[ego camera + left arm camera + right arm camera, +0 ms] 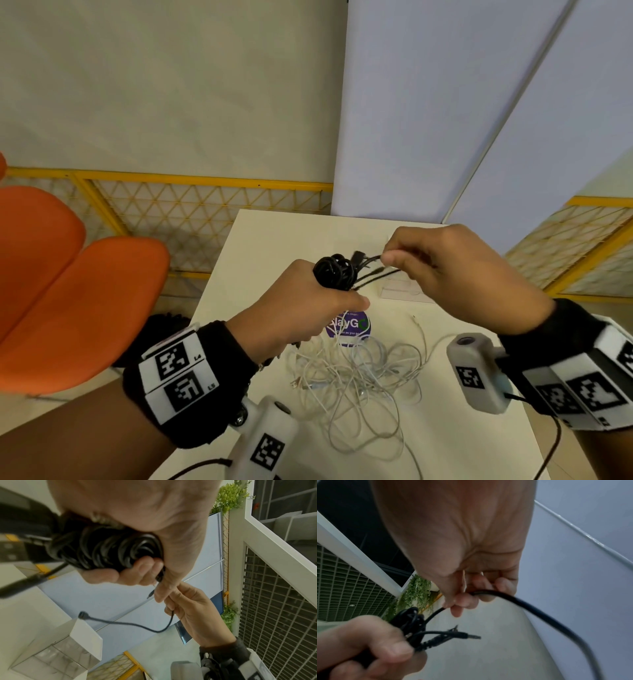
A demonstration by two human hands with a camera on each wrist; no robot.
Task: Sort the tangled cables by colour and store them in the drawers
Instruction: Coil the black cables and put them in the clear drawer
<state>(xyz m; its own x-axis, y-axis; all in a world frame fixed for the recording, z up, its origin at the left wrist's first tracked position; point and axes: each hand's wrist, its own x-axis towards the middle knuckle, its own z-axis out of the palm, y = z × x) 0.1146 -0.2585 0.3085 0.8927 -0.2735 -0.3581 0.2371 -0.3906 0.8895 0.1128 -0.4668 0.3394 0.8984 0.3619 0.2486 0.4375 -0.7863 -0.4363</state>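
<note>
Two hands are up over the white table [260, 240], both busy with the same wad of black cables [335, 272]. The left hand [301, 305] has its fingers wrapped tight round the coiled bundle, thumb clamped across the front, and holds it clear above the table. From the left wrist view you can see the coil [106, 550] packed into the palm with a loose plug end [83, 615] dangling off below it. The right hand [455, 274] is just beside the bundle on the far-right side, pinching one black strand [371, 259] between thumb and fingertips; its other fingers are curled in. In the right wrist view that strand [530, 607] passes through the pinch and loops off toward the lower right, and a couple of jack plugs [464, 637] poke out of the left fist. Down on the table, nearer the person than the bundle, sits a messy heap of white cables [356, 373], partly lying over a purple sticker [349, 325]. Past the bundle toward the far side of the table there's a clear plastic drawer unit [400, 289], hard to make out in the head view but plainer from the left wrist [56, 654]. Off the table's left edge are orange chairs [68, 308], and a yellow mesh fence [191, 205] runs behind.
</note>
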